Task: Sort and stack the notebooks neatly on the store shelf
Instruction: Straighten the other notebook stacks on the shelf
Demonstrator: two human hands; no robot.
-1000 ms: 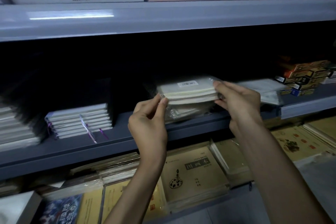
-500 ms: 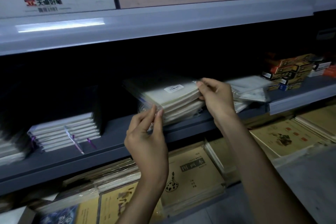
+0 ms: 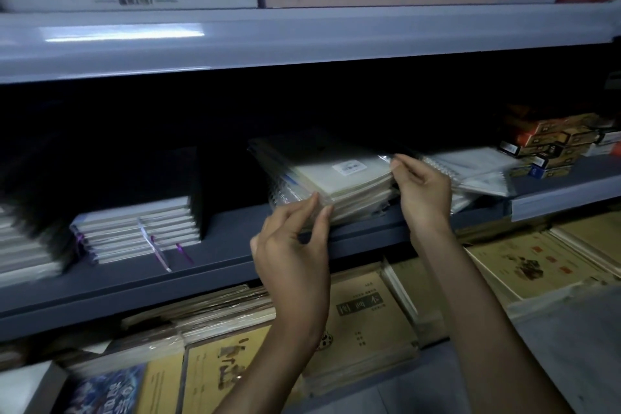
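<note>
Fingers [image 3: 299, 212] of the left hand [image 3: 292, 252] pinch the front left corner of the notebooks [image 3: 336, 181], one flat pile in crinkly clear plastic with one white label [image 3: 348, 167] on top. The pile lies on the smooth grey metal shelf [image 3: 235, 255]. The right hand [image 3: 425, 195] pinches its right edge with curled fingers [image 3: 408, 163]. That shelf carries four piles. Far left is a blurred pale one [image 3: 20, 245], then a squared one [image 3: 134, 228] trailing purple ribbons. Right of the hands lie spiral-bound pads [image 3: 477, 171], then small orange-and-black boxes [image 3: 554, 144].
</note>
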